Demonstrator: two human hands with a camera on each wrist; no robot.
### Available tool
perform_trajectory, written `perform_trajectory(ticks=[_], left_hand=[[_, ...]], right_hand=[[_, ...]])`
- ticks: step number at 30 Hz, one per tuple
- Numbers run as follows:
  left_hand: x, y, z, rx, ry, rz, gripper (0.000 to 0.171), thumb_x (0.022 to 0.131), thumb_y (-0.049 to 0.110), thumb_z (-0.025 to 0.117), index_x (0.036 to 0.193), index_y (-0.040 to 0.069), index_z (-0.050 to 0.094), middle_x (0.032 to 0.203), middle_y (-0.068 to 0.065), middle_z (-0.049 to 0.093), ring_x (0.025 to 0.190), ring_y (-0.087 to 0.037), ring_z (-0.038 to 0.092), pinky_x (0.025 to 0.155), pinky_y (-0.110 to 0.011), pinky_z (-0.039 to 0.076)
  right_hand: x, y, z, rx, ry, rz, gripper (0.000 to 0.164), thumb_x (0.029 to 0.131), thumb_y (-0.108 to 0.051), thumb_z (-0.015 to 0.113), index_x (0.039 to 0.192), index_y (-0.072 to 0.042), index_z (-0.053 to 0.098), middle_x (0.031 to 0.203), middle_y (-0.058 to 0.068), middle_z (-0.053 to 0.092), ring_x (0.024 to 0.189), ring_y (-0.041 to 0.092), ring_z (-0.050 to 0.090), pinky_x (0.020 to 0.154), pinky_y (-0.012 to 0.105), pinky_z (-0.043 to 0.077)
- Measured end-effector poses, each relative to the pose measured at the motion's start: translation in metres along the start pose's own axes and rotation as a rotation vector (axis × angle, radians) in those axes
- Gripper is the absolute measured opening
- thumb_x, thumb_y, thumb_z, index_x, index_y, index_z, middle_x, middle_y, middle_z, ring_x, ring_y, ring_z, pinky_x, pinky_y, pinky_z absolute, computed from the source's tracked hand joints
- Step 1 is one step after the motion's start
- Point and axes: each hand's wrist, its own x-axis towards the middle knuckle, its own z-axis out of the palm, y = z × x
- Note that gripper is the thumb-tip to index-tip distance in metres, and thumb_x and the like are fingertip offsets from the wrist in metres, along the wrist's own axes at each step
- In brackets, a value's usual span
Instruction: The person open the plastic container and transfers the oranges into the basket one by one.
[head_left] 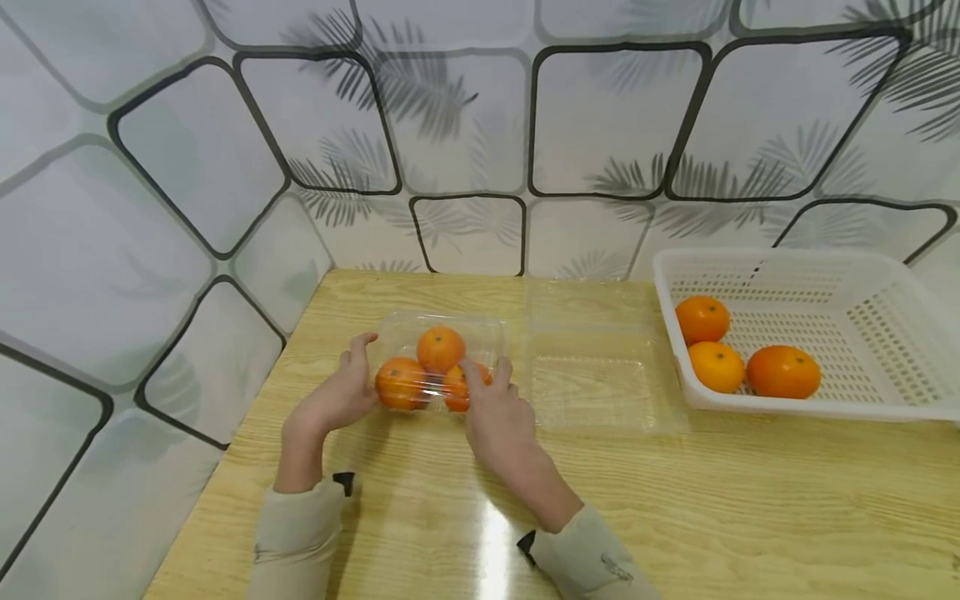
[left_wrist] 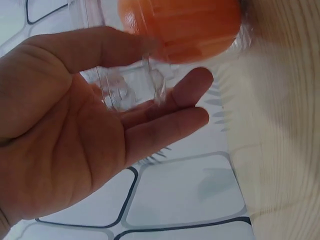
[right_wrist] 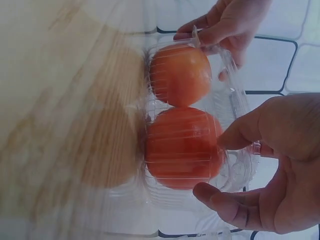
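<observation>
A clear plastic box (head_left: pixel 486 330) with three oranges in it stands on the table. One orange (head_left: pixel 440 348) lies at the back, another (head_left: pixel 400 383) at the front left. With thumb and finger my left hand (head_left: pixel 337 400) pinches the plastic at the box's left end; its other fingers (left_wrist: pixel 167 125) extend loosely. My right hand (head_left: pixel 504 423) grips the front right orange (right_wrist: pixel 182 150) from above, thumb on its upper part and fingers at its right side. The hand partly hides this orange in the head view.
Just right of the box lies a second clear plastic box (head_left: pixel 592 387), opened flat. A white perforated basket (head_left: pixel 847 408) with three oranges (head_left: pixel 783 372) stands at the table's right. The patterned wall (head_left: pixel 465 233) borders the table's back.
</observation>
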Motion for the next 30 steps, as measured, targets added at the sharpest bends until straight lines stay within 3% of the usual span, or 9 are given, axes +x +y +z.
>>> perform_trajectory(ticks=[6, 11, 16, 20, 26, 30], left_hand=[[-0.005, -0.006, -0.008, -0.083, -0.032, 0.039, 0.086, 0.091, -0.003, 0.060, 0.154, -0.002, 0.001, 0.134, -0.039, 0.037, 0.109, -0.038, 0.051, 0.079, -0.039, 0.046], [-0.003, -0.011, -0.011, -0.105, -0.064, 0.048, 0.084, 0.092, -0.002, 0.061, 0.153, -0.005, 0.005, 0.126, -0.034, 0.041, 0.088, -0.026, 0.055, 0.073, -0.035, 0.048], [-0.002, -0.019, -0.014, -0.132, -0.096, 0.042, 0.079, 0.093, 0.005, 0.064, 0.152, -0.008, 0.013, 0.122, -0.028, 0.044, 0.092, -0.029, 0.059, 0.077, -0.037, 0.052], [-0.002, -0.023, -0.016, -0.142, -0.101, 0.042, 0.079, 0.095, 0.009, 0.066, 0.153, -0.006, 0.016, 0.129, -0.031, 0.044, 0.099, -0.032, 0.060, 0.082, -0.039, 0.053], [0.001, -0.028, -0.014, -0.195, -0.133, 0.042, 0.080, 0.096, 0.010, 0.064, 0.155, -0.001, 0.011, 0.137, -0.030, 0.041, 0.093, -0.025, 0.060, 0.085, -0.038, 0.051], [0.001, -0.030, -0.014, -0.221, -0.148, 0.040, 0.083, 0.097, 0.010, 0.063, 0.156, 0.000, 0.005, 0.138, -0.029, 0.041, 0.100, -0.027, 0.062, 0.089, -0.040, 0.051]], right_hand=[[-0.001, 0.004, -0.009, 0.048, -0.042, 0.006, 0.061, 0.087, -0.008, 0.064, 0.143, -0.024, 0.046, 0.134, 0.029, 0.044, 0.051, 0.019, 0.049, 0.035, 0.028, 0.035], [-0.002, 0.006, -0.013, 0.067, -0.047, -0.011, 0.060, 0.088, -0.010, 0.065, 0.144, -0.023, 0.047, 0.135, 0.028, 0.045, 0.051, 0.019, 0.049, 0.037, 0.028, 0.035], [-0.003, 0.009, -0.018, 0.109, -0.072, -0.008, 0.057, 0.091, -0.010, 0.062, 0.144, -0.023, 0.045, 0.138, 0.028, 0.043, 0.051, 0.018, 0.048, 0.038, 0.028, 0.035], [-0.002, 0.011, -0.019, 0.130, -0.075, -0.003, 0.055, 0.092, -0.011, 0.060, 0.143, -0.024, 0.045, 0.139, 0.028, 0.043, 0.047, 0.016, 0.046, 0.037, 0.028, 0.035], [0.000, 0.014, -0.022, 0.166, -0.067, -0.009, 0.052, 0.092, -0.013, 0.061, 0.141, -0.022, 0.048, 0.140, 0.027, 0.044, 0.044, 0.012, 0.043, 0.036, 0.025, 0.033], [0.000, 0.019, -0.024, 0.204, -0.030, -0.028, 0.048, 0.094, -0.017, 0.064, 0.140, -0.019, 0.050, 0.139, 0.025, 0.048, 0.044, 0.011, 0.042, 0.037, 0.025, 0.034]])
